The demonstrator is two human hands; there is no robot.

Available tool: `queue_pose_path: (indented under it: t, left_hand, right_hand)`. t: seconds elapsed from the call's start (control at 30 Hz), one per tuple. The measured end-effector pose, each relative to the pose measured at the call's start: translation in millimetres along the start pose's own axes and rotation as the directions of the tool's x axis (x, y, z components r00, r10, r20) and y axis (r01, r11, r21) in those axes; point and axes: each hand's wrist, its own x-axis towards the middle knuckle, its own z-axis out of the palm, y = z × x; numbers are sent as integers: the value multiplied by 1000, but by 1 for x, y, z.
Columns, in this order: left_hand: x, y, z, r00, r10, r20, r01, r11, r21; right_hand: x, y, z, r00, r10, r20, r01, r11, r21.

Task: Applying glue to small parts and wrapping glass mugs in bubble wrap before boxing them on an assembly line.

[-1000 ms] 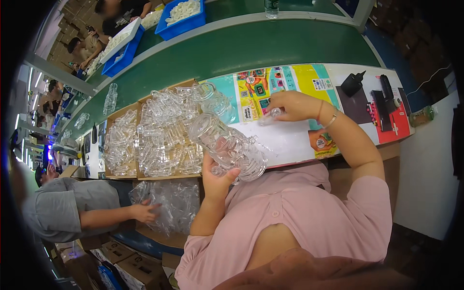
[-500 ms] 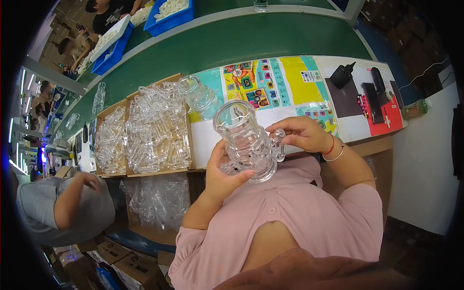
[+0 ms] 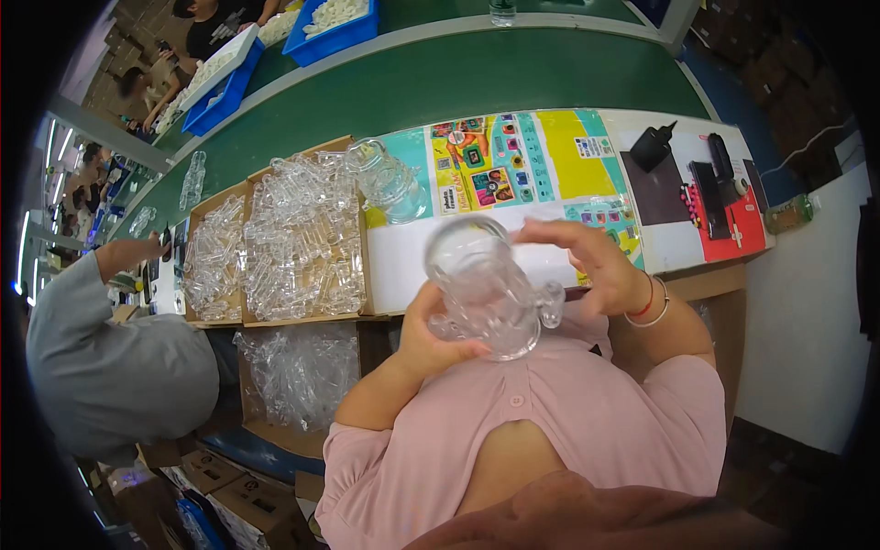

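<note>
A clear, see-through cup (image 3: 481, 284) with a wide round rim and a knobbed piece on its side is tilted in front of my chest, slightly blurred. My left hand (image 3: 435, 332) is closed round its lower left side, thumb across the front. To the right of the cup, my right hand (image 3: 600, 270) has its fingers apart, the index finger stretched toward the rim; whether it touches cannot be made out. A similar clear cup (image 3: 392, 188) stands on the table beyond, beside a cardboard tray (image 3: 368, 266) heaped with clear knobbed pieces (image 3: 302, 229).
Below the table edge is a box of clear plastic bags (image 3: 301, 376). A black squeeze bottle (image 3: 652, 147), a dark phone-like slab (image 3: 708, 197) and colourful printed sheets (image 3: 573, 151) lie right. Blue bins (image 3: 332, 37) stand on the green belt (image 3: 550, 69). A co-worker in grey (image 3: 119, 367) is at left.
My right hand has let go of the knobbed side piece and lifted up, fingers spreading. The cup has shifted slightly right and down in my left hand. The co-worker's arm has reached forward.
</note>
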Motion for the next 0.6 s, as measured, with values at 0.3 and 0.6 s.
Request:
queue_pose_path:
  t: [0.3, 0.6]
  left_hand:
    - [-16, -6, 20, 643, 400, 653, -678, 694, 242]
    - [-3, -4, 21, 815, 275, 510, -482, 812, 331]
  right_hand:
    - [-41, -26, 44, 904, -205, 375, 223, 975, -4]
    - [-35, -15, 29, 984, 55, 171, -62, 997, 36]
